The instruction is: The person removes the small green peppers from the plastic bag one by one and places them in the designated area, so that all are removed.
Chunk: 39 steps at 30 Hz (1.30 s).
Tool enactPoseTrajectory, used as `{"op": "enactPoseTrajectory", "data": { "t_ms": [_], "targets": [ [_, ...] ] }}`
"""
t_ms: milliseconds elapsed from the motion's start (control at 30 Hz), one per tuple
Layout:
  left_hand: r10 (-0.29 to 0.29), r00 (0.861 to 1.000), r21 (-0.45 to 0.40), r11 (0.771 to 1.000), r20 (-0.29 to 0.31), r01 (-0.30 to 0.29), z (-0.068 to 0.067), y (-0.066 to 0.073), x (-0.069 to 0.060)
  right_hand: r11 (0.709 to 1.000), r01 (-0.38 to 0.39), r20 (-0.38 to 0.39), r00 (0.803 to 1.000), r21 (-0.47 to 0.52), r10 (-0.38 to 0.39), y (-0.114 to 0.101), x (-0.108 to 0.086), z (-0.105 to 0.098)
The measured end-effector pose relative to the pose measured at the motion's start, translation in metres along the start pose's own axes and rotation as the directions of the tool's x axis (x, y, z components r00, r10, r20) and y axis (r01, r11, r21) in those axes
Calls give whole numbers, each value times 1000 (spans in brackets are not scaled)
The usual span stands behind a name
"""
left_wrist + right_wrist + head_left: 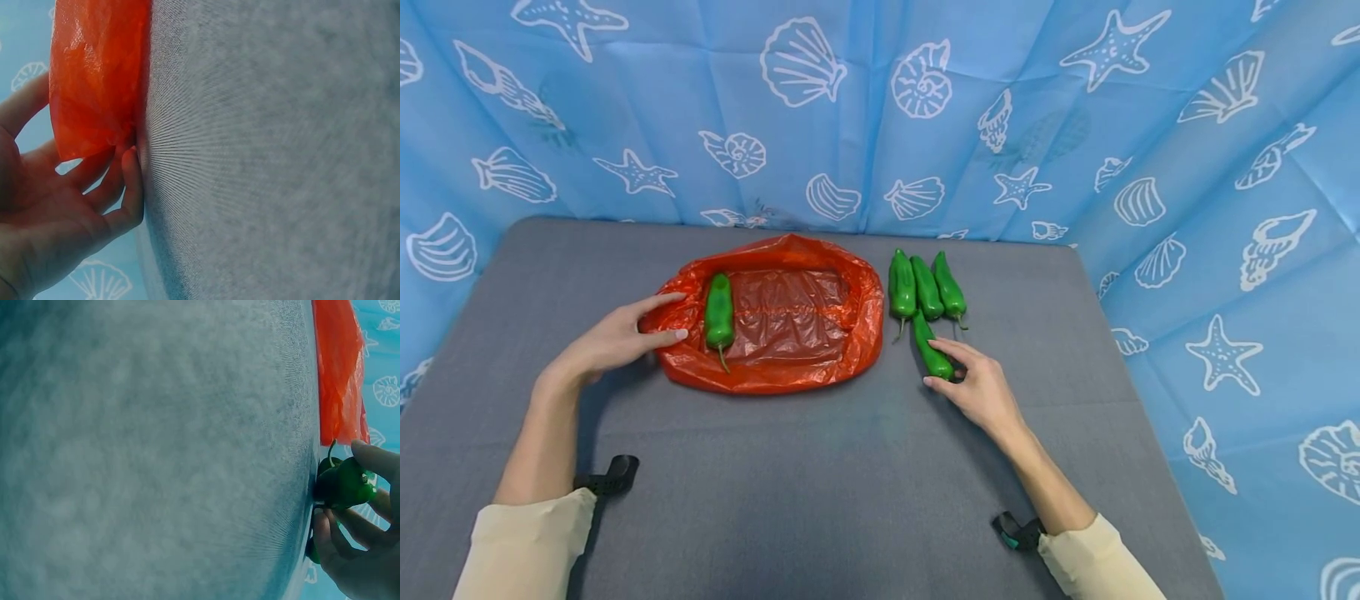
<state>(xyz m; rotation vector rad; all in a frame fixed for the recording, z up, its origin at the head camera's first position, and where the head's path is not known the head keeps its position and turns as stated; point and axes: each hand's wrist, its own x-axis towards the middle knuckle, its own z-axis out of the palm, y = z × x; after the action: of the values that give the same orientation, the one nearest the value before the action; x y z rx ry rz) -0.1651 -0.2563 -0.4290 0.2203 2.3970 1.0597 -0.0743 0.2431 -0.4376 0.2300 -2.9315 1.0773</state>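
Note:
A red plastic bag point(775, 383) lies on the grey table with its mouth spread wide, and one long green pepper point(719, 312) rests inside at its left. My left hand point(606, 337) touches the bag's left side with fingers spread; the left wrist view shows its fingers against the bag's end point(100, 75). To the right of the bag, my right hand point(985, 387) holds another green pepper point(929, 350) between thumb and fingers, low at the table. In the right wrist view this pepper point(340, 484) partly hides others behind it.
Just beyond the right hand, three green peppers, left point(902, 287), middle point(927, 287) and right point(950, 287), lie side by side near the bag's right edge. A blue curtain point(865, 108) with white shells hangs along the table's back and right side.

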Motion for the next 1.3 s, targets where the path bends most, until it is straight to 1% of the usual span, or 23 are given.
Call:
{"op": "enactPoseTrajectory", "data": {
  "t_ms": [267, 500, 667, 867, 1033, 1300],
  "targets": [
    [14, 1000, -8, 1000, -7, -14, 0, 0, -3, 999, 25, 27, 999, -20, -24, -1, 1, 1],
    [-1, 1000, -10, 1000, -8, 1, 1, 1, -3, 999, 31, 52, 998, -28, -30, -2, 1, -1],
    [-1, 1000, -6, 1000, -9, 1, 2, 2, -3, 998, 52, 50, 997, -31, -50, -2, 0, -3],
    [-3, 1000, 5, 1000, -7, 3, 2, 0, -2, 995, 96, -1, 995, -38, -96, -2, 1, -7],
    [-3, 1000, 1, 1000, -6, 3, 3, 1, -2, 992, 128, -51, 991, 7, -127, -6, 5, -9],
    [-4, 1000, -5, 1000, -8, 4, 2, 2, -1, 976, 201, -94, 977, 84, -193, -22, 17, -5]
  ]
}}
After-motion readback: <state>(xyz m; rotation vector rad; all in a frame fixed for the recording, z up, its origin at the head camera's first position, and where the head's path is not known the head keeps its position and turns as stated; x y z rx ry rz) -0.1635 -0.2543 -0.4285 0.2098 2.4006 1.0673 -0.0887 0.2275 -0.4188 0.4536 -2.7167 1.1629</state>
